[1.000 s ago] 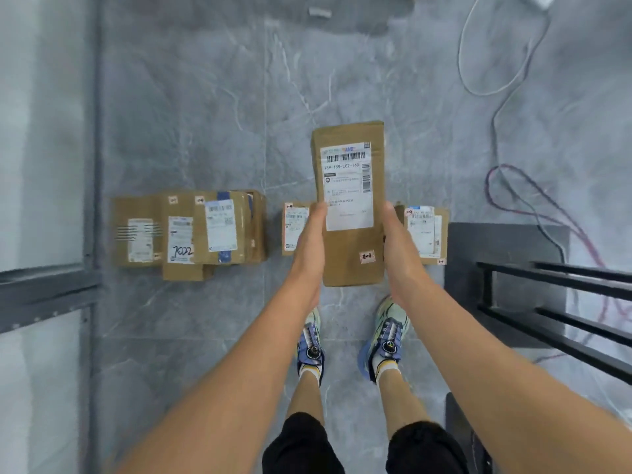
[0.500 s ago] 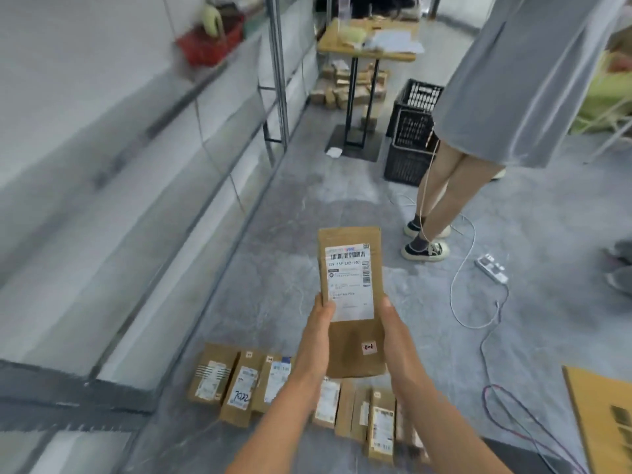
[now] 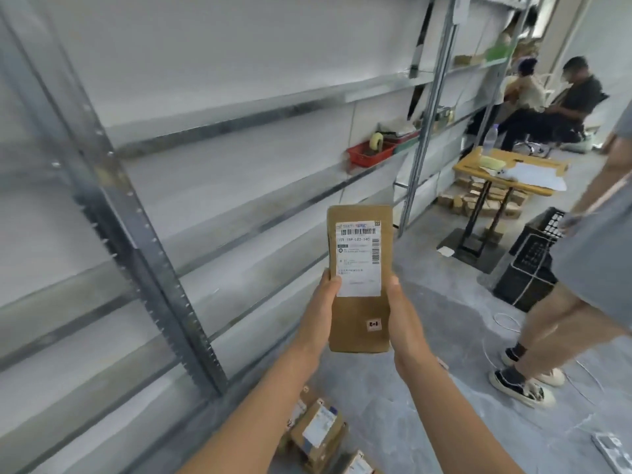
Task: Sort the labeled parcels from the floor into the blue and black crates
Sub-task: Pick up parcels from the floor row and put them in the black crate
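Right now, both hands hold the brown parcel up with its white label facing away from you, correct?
Not quite: the head view shows the white label facing you, not away. The left hand and right hand do hold the brown parcel up.

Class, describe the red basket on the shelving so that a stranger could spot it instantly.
Start at the long metal shelving along the left wall. Follow its middle shelf away from the camera until you reach the red basket. It is the bright red one, with a pale roll of tape standing in it.
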Available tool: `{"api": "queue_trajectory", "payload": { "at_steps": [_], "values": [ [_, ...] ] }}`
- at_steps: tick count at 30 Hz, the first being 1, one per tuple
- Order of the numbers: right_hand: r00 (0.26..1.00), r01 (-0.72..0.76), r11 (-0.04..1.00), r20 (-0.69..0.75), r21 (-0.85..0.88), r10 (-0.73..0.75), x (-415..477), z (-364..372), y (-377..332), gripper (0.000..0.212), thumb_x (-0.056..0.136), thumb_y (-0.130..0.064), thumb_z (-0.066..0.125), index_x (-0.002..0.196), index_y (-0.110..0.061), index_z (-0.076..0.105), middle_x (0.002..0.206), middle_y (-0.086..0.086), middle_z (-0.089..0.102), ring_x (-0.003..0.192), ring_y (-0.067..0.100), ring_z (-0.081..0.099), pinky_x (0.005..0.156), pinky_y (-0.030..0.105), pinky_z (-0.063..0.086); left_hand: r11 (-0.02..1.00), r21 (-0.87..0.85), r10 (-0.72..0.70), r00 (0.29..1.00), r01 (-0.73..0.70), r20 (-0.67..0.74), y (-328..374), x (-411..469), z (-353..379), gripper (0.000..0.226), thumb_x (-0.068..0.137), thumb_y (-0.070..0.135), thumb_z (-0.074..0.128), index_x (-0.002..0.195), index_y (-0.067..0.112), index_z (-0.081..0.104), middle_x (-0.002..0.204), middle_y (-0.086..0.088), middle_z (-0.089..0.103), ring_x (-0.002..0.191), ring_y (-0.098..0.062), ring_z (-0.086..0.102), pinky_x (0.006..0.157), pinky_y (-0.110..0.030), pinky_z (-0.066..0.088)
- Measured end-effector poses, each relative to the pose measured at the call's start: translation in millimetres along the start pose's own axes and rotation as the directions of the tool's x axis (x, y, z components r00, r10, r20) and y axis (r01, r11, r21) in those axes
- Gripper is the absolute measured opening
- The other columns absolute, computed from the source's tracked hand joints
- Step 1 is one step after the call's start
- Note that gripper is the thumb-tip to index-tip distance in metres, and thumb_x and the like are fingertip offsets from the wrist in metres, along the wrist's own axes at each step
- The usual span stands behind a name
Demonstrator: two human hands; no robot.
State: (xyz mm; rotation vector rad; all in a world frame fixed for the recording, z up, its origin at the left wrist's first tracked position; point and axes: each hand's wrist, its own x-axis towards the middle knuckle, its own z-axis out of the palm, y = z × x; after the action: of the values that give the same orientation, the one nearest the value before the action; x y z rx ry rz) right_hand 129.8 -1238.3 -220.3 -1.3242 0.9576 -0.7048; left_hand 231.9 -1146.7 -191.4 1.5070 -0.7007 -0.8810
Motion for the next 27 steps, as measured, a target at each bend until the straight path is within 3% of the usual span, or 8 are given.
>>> {"api": "queue_trajectory", "payload": {
  "at_steps": [5,9,12,14,16,20,27],
  "values": [
    [0.979,0.059,0.998,0.195,-0.035,-0.051,-23,45,-20,0.053,0.107,-0.071,0.028,0.138,-0.047,0.064,0.132,-0.016,0.071,0.127,0.009,0.061,0.092,0.031,0.048,0.999,-0.025,0.043,0.984,-0.048,-0.175,16,-46,-43,0.040,0.108,0.054,0.026,0.141,0.047,0.049,0.124,0.027,0.063,0.092,0.024,0.059,0.075,-0.009,0.043],
    [0.924,0.117,0.992,0.372,-0.053,-0.089,-54,96,-23,0.057,0.104,-0.076,0.025,0.140,-0.049,0.060,0.134,-0.013,0.070,0.128,0.014,0.062,0.100,0.041,0.051,0.997,-0.032,0.051,0.946,-0.065,-0.321,16,-91,-86,0.039,0.109,0.052,0.025,0.143,0.049,0.045,0.116,0.033,0.059,0.083,0.029,0.057,0.061,0.001,0.043],
    [0.866,0.153,0.986,0.488,-0.060,-0.105,-87,142,-18,0.077,0.087,-0.089,0.025,0.143,-0.047,0.058,0.137,-0.012,0.068,0.131,0.014,0.060,0.113,0.052,0.048,0.995,-0.086,0.009,0.895,-0.052,-0.446,9,-133,-123,0.041,0.109,0.051,0.028,0.143,0.043,0.049,0.112,0.028,0.061,0.076,0.028,0.058,0.055,0.002,0.042],
    [0.816,0.168,0.983,0.569,-0.070,-0.099,-113,174,-12,0.081,0.082,-0.094,0.024,0.141,-0.049,0.057,0.137,-0.013,0.068,0.131,0.014,0.060,0.114,0.055,0.047,0.992,-0.115,-0.012,0.855,-0.055,-0.519,3,-165,-150,0.034,0.109,0.050,0.028,0.133,0.048,0.052,0.106,0.030,0.061,0.072,0.026,0.059,0.053,0.001,0.043],
    [0.764,0.164,0.984,0.640,-0.072,-0.081,-142,208,-6,0.077,0.083,-0.093,0.025,0.140,-0.051,0.057,0.135,-0.015,0.068,0.130,0.013,0.060,0.113,0.053,0.047,0.989,-0.131,-0.024,0.807,-0.067,-0.590,-4,-199,-179,0.029,0.109,0.049,0.029,0.126,0.053,0.052,0.105,0.031,0.061,0.072,0.025,0.060,0.054,0.000,0.043],
    [0.658,0.143,0.987,0.752,-0.080,-0.034,-208,277,7,0.068,0.089,-0.090,0.029,0.142,-0.056,0.056,0.139,-0.017,0.066,0.134,0.012,0.058,0.115,0.050,0.046,0.989,-0.127,-0.035,0.719,-0.074,-0.694,-23,-274,-242,0.037,0.109,0.053,0.029,0.141,0.050,0.046,0.119,0.031,0.062,0.087,0.025,0.060,0.062,0.001,0.045],
    [0.460,0.161,0.980,0.887,-0.117,0.030,-346,401,38,0.051,0.107,-0.070,0.028,0.133,-0.046,0.065,0.128,-0.018,0.074,0.124,0.007,0.066,0.103,0.040,0.052,0.985,-0.146,-0.076,0.534,-0.090,-0.842,-57,-425,-346,0.040,0.110,0.048,0.030,0.141,0.040,0.055,0.126,0.017,0.067,0.094,0.017,0.063,0.066,-0.001,0.047]
  ]
}}
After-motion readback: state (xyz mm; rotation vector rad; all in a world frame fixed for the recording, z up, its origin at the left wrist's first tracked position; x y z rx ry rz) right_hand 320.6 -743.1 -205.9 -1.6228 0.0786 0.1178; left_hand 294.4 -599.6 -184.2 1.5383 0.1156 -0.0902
